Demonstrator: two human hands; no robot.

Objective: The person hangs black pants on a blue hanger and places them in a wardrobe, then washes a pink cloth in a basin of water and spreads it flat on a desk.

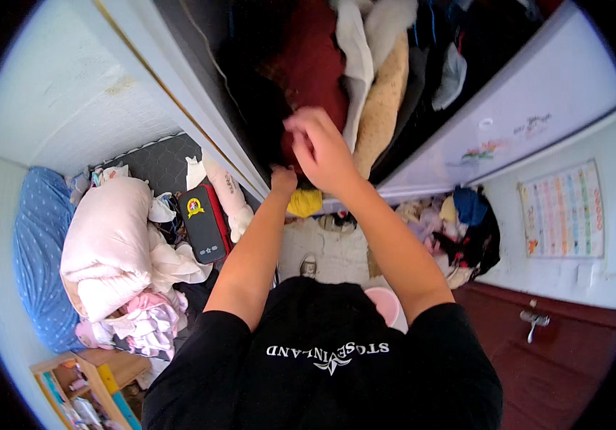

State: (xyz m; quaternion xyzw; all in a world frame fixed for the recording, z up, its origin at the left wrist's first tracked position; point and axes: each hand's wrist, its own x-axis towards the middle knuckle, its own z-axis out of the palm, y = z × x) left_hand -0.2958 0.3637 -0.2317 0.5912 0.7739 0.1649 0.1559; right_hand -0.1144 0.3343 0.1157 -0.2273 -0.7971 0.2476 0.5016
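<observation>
Both my hands reach into a wardrobe packed with hanging clothes. My right hand is blurred, in front of a dark red garment, with its fingers bent and a gap between them; I see nothing held there. My left hand is lower, at the edge of a black garment; its fingertips are blurred against the dark cloth, so a grip cannot be made out. To the right hang a white fleecy garment and a speckled tan garment. Below my hands lies a yellow cloth.
A white wardrobe door slants off to the right. On the left, a bed holds a pale pink folded quilt and a black-and-red case. Piled clothes lie at right, near a dark red door. A pink bucket stands beside me.
</observation>
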